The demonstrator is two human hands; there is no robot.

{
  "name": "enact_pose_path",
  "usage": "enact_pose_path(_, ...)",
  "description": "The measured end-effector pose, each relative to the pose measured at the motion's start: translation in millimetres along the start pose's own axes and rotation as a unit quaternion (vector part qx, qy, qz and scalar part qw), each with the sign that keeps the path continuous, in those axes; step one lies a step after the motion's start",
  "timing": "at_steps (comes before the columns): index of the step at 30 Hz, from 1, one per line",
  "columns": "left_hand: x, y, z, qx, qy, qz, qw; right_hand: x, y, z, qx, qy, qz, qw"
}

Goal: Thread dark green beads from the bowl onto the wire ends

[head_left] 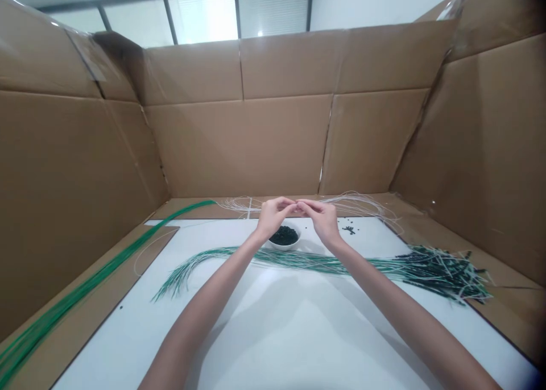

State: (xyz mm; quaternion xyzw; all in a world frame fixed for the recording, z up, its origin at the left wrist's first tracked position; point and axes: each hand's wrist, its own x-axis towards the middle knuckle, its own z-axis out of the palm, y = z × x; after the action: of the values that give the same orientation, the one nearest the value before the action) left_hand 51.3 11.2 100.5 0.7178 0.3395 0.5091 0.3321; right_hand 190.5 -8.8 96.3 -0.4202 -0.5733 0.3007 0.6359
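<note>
My left hand (275,215) and my right hand (319,216) meet fingertip to fingertip above the far part of the white board. Both are pinched closed; whatever sits between the fingertips is too small to make out. Just below them stands a white bowl (285,246) filled with small dark pieces (284,235), partly behind my left wrist. Nearer to me, a long bundle of green and white strands (298,259) runs crosswise under my forearms, its right end thick with dark green tips (443,273). Behind my hands lie loose white strands (362,202).
Cardboard walls (243,145) enclose the left, back and right. A bundle of green strands (85,290) stretches along the left side of the white board (273,333). Several small dark bits (348,229) are scattered right of the bowl, and one dark bit (121,307) lies at left.
</note>
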Motion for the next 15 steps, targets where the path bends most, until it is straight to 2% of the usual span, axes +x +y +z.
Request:
enact_pose_path(4,-4,-3,-2.1,-0.039,0.023,-0.05,0.998,-3,4,0,-0.029,0.012,-0.011,0.999)
enact_pose_path(8,-12,2,-6.6,-0.034,0.036,-0.054,0.997,-9,4,2,-0.024,0.01,-0.012,1.0)
enact_pose_path(15,-23,0,-10.8,-0.057,0.023,-0.069,0.996,-14,-1,5,-0.044,-0.012,-0.002,0.999)
